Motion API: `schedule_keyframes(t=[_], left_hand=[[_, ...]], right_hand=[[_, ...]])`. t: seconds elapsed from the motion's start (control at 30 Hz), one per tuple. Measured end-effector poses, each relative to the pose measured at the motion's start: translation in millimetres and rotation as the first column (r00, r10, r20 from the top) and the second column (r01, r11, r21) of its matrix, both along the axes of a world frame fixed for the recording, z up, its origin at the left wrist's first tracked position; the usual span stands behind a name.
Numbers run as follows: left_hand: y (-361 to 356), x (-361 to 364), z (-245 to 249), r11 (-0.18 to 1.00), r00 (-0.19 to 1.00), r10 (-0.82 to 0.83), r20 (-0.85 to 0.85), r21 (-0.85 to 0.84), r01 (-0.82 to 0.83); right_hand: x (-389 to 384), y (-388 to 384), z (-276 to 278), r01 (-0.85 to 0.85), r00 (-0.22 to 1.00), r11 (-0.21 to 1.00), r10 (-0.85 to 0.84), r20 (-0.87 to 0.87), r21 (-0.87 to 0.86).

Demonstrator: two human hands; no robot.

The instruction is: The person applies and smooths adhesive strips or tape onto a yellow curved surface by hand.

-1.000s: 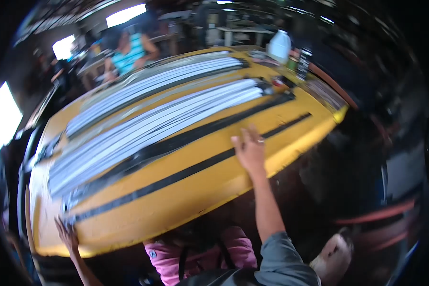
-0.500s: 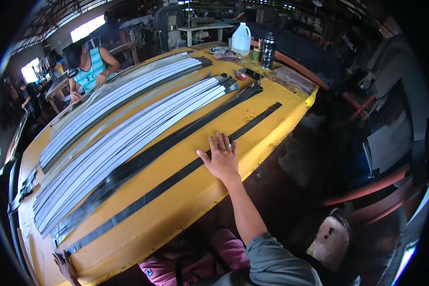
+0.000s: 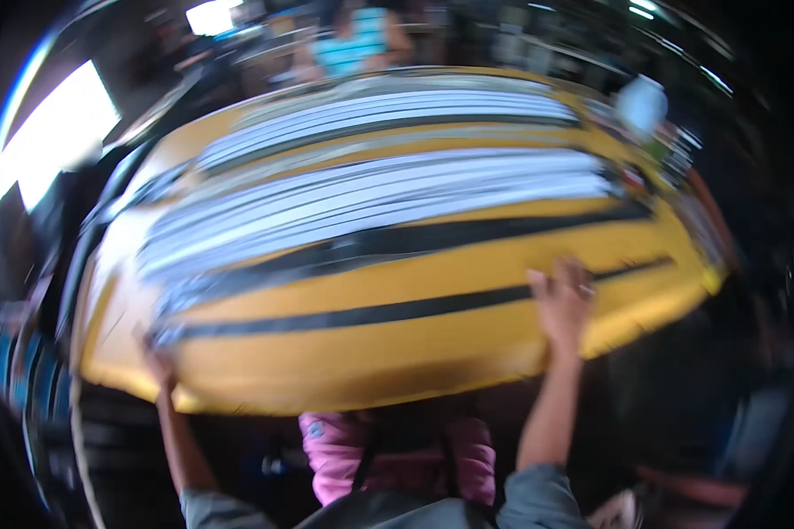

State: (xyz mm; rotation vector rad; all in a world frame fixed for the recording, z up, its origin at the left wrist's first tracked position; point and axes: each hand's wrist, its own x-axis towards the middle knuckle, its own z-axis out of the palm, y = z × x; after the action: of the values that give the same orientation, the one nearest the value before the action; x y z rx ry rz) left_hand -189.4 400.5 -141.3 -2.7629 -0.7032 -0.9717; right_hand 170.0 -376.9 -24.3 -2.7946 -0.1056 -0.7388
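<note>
A single dark strip [image 3: 397, 310] lies lengthwise across the yellow tabletop [image 3: 344, 366] near its front edge. Over the strip's right part rests my right hand [image 3: 563, 304], fingers stretched out and a ring on one of them. My left hand [image 3: 157, 357] is at the strip's left end, touching or just beside it; motion smears its fingers. Beyond the single strip lies a bundle of dark strips [image 3: 397, 240]. Farther back are a bundle of white strips [image 3: 370, 189] and another white bundle [image 3: 397, 108].
Across the table sits another person in a turquoise top [image 3: 353, 44]. A pale jug [image 3: 641, 106] and a blurred dark bottle [image 3: 677, 159] stand at the far right corner. A small red object [image 3: 633, 179] lies near the strips' right ends.
My view has swung left, so the table now lies more level and the picture is blurred. My right hand stays over the strip; my left hand is at its left end.
</note>
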Motion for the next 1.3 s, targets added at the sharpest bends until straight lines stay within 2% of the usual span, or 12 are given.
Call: schedule_keyframes(t=[0.03, 0.07, 0.13, 0.33, 0.47, 0.57, 0.8, 1.0, 1.13, 1.2, 1.27, 1.3], left_hand=[[-9.3, 4.9, -3.2, 0.995, 0.952, -0.102, 0.290, 0.015, 0.102], [-14.7, 4.4, -2.6, 0.975, 0.942, 0.087, 0.324, -0.223, -0.013], [-57.5, 21.9, 25.2, 0.927, 0.776, 0.092, 0.624, -0.339, 0.162], [-112.3, 37.8, 69.3, 0.897, 0.693, 0.324, 0.644, -0.442, -0.009], [-120.7, 39.1, 78.3, 0.889, 0.712, 0.380, 0.591, -0.446, -0.104], [-116.1, 37.9, 77.6, 0.879, 0.821, 0.435, 0.370, -0.373, -0.297], [-122.3, 49.1, 90.1, 0.730, 0.787, 0.617, 0.003, -0.375, -0.571], [-136.6, 49.5, 108.8, 0.760, 0.827, 0.557, 0.068, -0.444, -0.475], [-125.5, 44.7, 94.8, 0.810, 0.793, 0.480, 0.377, -0.537, -0.235], [-131.1, 42.5, 96.4, 0.631, 0.650, 0.434, 0.624, -0.725, 0.275], [-116.9, 42.1, 85.8, 0.782, 0.547, 0.340, 0.765, -0.553, 0.287], [-122.3, 41.2, 94.1, 0.701, 0.488, 0.332, 0.807, -0.557, 0.445]], right_hand=[[-0.2, -1.3, 1.4, -0.017, 1.000, 1.000, 0.017, 0.019, 0.013], [3.0, -4.8, -0.2, -0.026, 1.000, 0.999, 0.026, 0.003, -0.030], [10.0, -14.4, -10.2, 0.004, 0.999, 0.997, -0.007, -0.049, -0.073], [18.5, -23.9, -17.9, 0.020, 0.989, 0.993, -0.036, -0.144, -0.112], [16.5, -22.8, -16.8, 0.029, 0.991, 0.994, -0.043, -0.129, -0.107], [14.3, -23.6, -15.6, -0.011, 0.994, 0.997, 0.002, -0.108, -0.080], [12.7, -21.6, -13.3, -0.037, 0.994, 0.998, 0.031, -0.101, -0.052], [8.8, -19.0, -9.7, -0.032, 0.994, 0.999, 0.028, -0.105, -0.038], [8.4, -18.0, -9.7, -0.028, 0.994, 0.999, 0.025, -0.111, -0.026], [6.0, -16.0, -6.8, -0.026, 0.993, 0.999, 0.024, -0.120, -0.021], [4.0, -14.3, -3.3, -0.017, 0.992, 1.000, 0.015, -0.127, -0.014], [3.0, -14.0, -2.5, -0.021, 0.991, 1.000, 0.019, -0.133, -0.014]])
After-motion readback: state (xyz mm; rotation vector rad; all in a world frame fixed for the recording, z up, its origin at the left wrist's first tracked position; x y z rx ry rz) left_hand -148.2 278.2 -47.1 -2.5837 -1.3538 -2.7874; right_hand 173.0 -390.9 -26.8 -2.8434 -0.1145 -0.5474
